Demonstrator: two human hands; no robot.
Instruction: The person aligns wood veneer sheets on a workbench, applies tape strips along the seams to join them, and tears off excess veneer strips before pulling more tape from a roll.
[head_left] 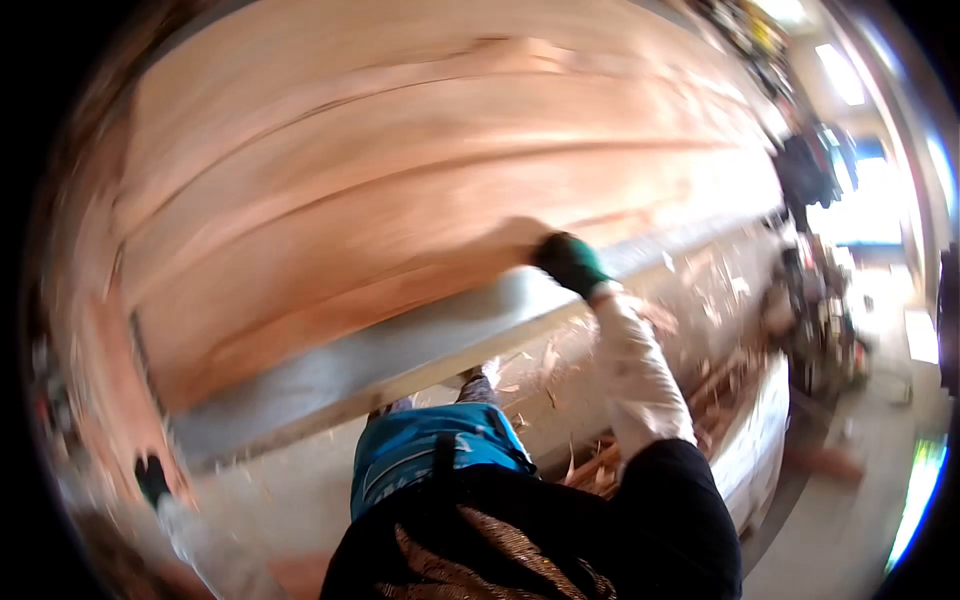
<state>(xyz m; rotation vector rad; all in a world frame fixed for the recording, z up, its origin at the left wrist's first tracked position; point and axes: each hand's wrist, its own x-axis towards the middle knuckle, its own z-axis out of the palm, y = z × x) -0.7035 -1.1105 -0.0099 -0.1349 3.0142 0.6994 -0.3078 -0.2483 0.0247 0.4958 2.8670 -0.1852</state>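
Wide reddish-tan wood veneer sheets (400,200) lie overlapping on a long table with a grey edge (400,345). My right hand (572,262), in a green and dark glove, is at the near side of the sheets, just over the grey edge. Motion blur smears its fingers, so its grip cannot be made out. Far to the left, my left hand (152,480), in a dark glove, is at the lower end of a narrow wood strip (120,370). Two of its fingers look stretched out and apart, and nothing shows in them.
Torn veneer scraps (600,465) fill a pale-sided bin or wrapped bundle (755,430) to the right of my body. More shavings cling to a pale surface (700,285) below the table edge. Cluttered equipment (820,310) stands along the walkway (850,500) at the right.
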